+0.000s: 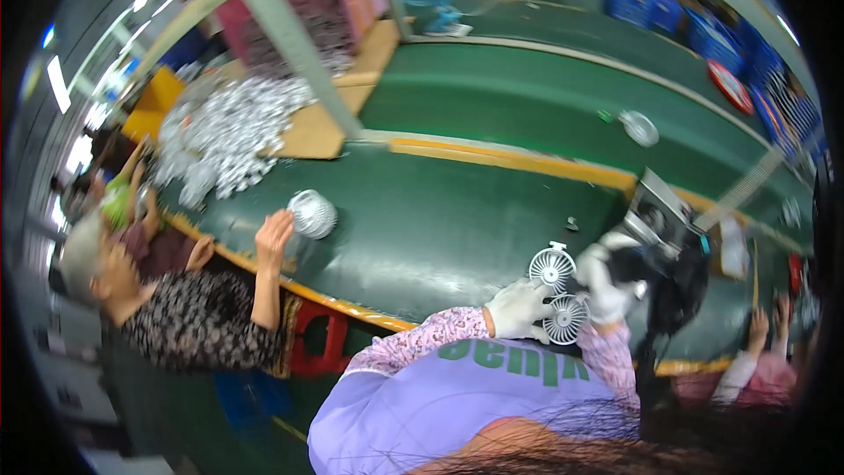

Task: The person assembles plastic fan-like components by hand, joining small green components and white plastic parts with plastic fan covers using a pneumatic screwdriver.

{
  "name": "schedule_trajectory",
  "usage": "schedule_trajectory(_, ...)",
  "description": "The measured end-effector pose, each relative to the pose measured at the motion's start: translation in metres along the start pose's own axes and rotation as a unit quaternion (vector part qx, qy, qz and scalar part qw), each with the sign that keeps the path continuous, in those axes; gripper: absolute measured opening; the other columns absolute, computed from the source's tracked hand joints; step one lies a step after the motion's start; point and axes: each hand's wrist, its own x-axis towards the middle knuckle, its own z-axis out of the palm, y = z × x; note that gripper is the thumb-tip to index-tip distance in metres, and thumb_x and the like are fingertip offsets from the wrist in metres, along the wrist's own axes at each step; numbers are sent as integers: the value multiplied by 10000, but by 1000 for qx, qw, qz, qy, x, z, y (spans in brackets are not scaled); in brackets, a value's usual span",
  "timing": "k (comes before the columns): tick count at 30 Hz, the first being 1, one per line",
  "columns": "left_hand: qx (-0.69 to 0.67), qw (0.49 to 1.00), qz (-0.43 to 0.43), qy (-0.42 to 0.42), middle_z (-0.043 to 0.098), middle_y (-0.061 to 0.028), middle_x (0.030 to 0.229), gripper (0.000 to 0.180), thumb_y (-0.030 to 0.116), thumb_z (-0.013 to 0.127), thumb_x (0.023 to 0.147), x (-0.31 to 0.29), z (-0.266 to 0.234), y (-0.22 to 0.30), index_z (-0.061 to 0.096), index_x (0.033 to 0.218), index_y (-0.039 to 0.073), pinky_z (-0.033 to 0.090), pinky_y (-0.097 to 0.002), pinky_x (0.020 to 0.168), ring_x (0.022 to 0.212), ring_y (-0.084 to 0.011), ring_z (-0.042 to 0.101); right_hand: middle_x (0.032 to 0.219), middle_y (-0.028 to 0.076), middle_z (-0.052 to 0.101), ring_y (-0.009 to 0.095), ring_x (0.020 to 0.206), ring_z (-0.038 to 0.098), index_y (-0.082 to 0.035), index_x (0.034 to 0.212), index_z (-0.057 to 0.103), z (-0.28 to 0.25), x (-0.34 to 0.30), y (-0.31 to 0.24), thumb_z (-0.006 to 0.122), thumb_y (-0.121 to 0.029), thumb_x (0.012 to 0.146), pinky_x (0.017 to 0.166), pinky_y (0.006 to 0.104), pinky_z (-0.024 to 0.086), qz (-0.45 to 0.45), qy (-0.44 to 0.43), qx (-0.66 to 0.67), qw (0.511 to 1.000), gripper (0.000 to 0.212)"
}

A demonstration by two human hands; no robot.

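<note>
Two small round white fan parts with radial ribs lie close together in front of me: an upper fan part (552,268) and a lower fan part (566,320). My left hand (517,309), in a white glove, has its fingers closed on the left rim of the lower fan part and reaches the edge of the upper one. My right hand (603,286), also gloved in white, is at the right side of both parts. Motion smears its fingers, so whether it grips anything is unclear. Beyond it stands a grey-and-black boxy device (659,214), beside hanging black material (677,286).
A green belt (422,229) crosses ahead, with a small piece (571,223) on it. To the left a co-worker's hand (274,237) is beside a stack of round silvery parts (312,215). Behind lies a silvery heap (242,127). Another person's hands (767,325) are at right.
</note>
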Motion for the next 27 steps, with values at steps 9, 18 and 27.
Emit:
schedule_trajectory(9, 141, 908, -183, 350, 450, -184, 1234, 458, 135, 712, 653, 21, -51, -114, 531, 1069, 73, 390, -418, 975, 1177, -352, 431, 675, 55, 483, 123, 452, 445, 1, 1104, 417, 65, -12, -8, 495, 68, 812, 452, 267, 417, -234, -149, -413, 867, 309)
schedule_trajectory(18, 330, 707, -326, 534, 515, -186, 1165, 388, 186, 724, 622, -112, -125, -148, 600, 973, 79, 366, -446, 979, 1120, -375, 462, 774, 43, 508, 119, 469, 456, -8, 1106, 439, 34, -8, -10, 478, 124, 784, 461, 250, 418, -185, -126, -394, 891, 350)
schedule_trajectory(27, 21, 657, -396, 641, 467, -161, 1287, 235, 191, 683, 756, -228, -130, -208, 679, 913, 17, 331, -343, 1029, 1214, -295, 426, 811, 50, 508, 128, 474, 467, -4, 1110, 437, 32, -10, -14, 489, 117, 787, 464, 261, 426, -182, -124, -380, 899, 349)
